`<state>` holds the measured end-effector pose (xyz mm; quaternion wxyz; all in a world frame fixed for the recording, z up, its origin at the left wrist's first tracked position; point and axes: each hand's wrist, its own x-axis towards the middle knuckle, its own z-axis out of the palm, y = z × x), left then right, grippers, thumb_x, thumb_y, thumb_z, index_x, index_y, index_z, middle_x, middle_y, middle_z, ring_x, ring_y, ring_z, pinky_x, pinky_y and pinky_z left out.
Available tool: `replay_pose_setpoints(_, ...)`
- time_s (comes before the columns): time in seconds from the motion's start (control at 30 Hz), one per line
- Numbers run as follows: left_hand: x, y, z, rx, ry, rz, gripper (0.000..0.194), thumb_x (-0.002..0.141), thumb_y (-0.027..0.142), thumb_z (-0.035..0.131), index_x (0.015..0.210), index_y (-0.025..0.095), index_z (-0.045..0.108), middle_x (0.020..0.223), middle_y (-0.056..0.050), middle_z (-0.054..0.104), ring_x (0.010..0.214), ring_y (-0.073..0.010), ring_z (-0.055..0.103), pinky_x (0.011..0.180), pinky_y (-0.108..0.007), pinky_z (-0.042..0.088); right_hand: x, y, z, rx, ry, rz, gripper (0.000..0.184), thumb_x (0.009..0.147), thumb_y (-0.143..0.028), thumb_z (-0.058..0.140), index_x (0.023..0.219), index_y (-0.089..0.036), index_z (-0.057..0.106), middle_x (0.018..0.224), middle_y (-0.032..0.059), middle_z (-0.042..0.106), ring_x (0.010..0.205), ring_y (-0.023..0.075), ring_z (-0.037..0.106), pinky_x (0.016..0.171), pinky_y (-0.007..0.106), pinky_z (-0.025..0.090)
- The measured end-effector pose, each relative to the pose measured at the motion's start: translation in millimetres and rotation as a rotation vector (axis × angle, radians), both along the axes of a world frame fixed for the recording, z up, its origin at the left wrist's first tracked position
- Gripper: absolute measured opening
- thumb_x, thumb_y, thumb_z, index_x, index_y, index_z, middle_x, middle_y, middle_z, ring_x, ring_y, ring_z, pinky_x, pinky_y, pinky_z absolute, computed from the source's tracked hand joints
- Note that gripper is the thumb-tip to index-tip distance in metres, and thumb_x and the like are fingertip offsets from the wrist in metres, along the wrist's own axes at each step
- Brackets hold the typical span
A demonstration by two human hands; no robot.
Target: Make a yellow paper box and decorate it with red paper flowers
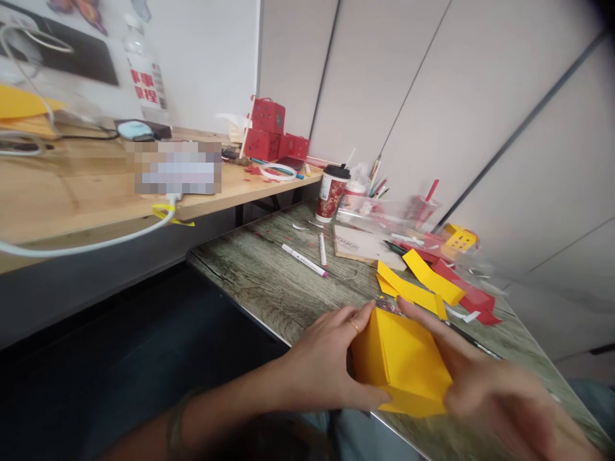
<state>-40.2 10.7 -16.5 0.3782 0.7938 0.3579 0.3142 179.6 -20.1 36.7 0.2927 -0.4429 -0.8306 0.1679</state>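
A yellow folded paper box (408, 358) is held between both my hands over the front edge of the grey wood-grain table (250, 269). My left hand (321, 365), with a ring on one finger, grips the box's left side, thumb at the near lower edge. On the opposite side my right hand (485, 378) presses against the box; part of it is smeared by motion. Just beyond the box lie folded yellow paper strips (413, 291) and a red paper strip (468, 291).
Two white markers (303, 260) lie on the table. Behind them are a white board (365, 246), a lidded red cup (331, 192) and a small yellow box (460, 240). At left, a higher wooden desk (72, 198) carries red paper boxes (266, 131), a bottle (144, 77) and a white cable (120, 234).
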Motion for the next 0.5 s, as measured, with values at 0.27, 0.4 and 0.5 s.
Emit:
replay_pose_setpoints(0.27, 1, -4, 1.9, 0.012, -0.097, -0.109, 0.095, 0.058, 0.031, 0.070, 0.140, 0.024, 0.021, 0.139, -0.006, 0.033, 0.126, -0.0240, 0.035, 0.106, -0.035, 0.030, -26, 20, 14.9, -0.197, 0.142, -0.261, 0.031, 0.070, -0.049, 0.063, 0.089, -0.025, 0.069, 0.099, 0.0052, 0.069, 0.096, 0.0229, 0.061, 0.083, 0.034, 0.049)
replay_pose_setpoints(0.4, 3, -7, 5.3, 0.041, -0.149, -0.158, 0.091, 0.058, 0.019, 0.067, 0.139, 0.023, 0.026, 0.134, -0.004, 0.037, 0.124, -0.0203, 0.036, 0.105, -0.029, 0.032, -39, 21, 18.7, -0.276, 0.126, -0.132, 0.024, 0.074, -0.042, 0.062, 0.086, -0.023, 0.068, 0.090, 0.0035, 0.067, 0.087, 0.0168, 0.062, 0.080, 0.028, 0.048)
replay_pose_setpoints(0.5, 4, -9, 6.5, 0.056, -0.159, -0.177, 0.093, 0.057, 0.019, 0.067, 0.139, 0.020, 0.024, 0.131, -0.006, 0.039, 0.122, -0.0205, 0.037, 0.105, -0.028, 0.032, -40, 19, 17.5, -0.311, 0.154, -0.107, 0.020, 0.074, -0.040, 0.063, 0.080, -0.022, 0.068, 0.086, 0.0025, 0.067, 0.083, 0.0155, 0.061, 0.078, 0.027, 0.047)
